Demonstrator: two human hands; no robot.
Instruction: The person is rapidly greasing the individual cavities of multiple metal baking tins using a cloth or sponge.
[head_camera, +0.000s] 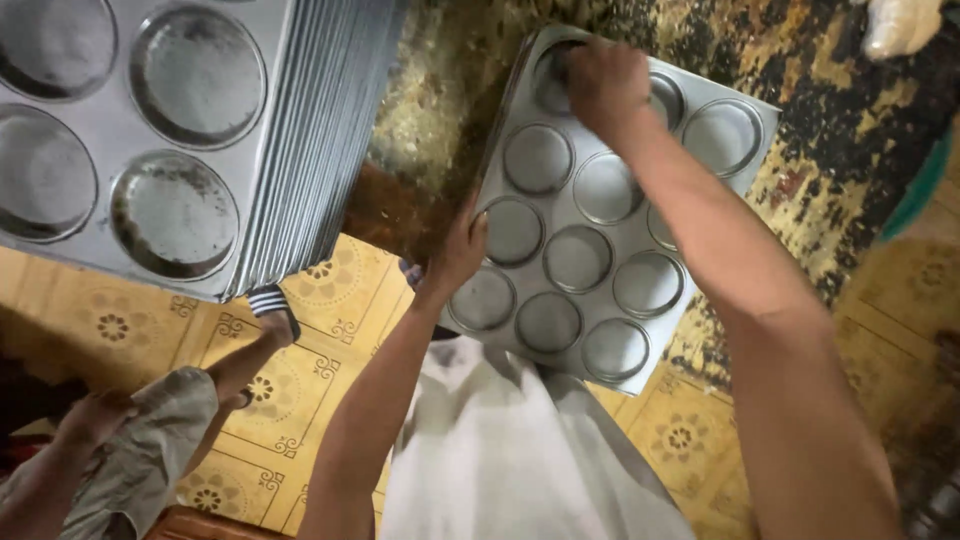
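A metal muffin tray (690, 305) with several round cups lies on a dark, stained work surface, its near end hanging over the edge. My left hand (455, 255) grips the tray's left rim. My right hand (605, 85) reaches to the far end and presses its closed fingers into a far cup; whether it holds something there is hidden.
A tall stack of the same metal trays (290, 150) stands at the upper left. Below is a yellow patterned tile floor (330, 340). Another person's leg and striped sandal (272, 305) are at the lower left. A gloved hand (900, 25) shows at the top right.
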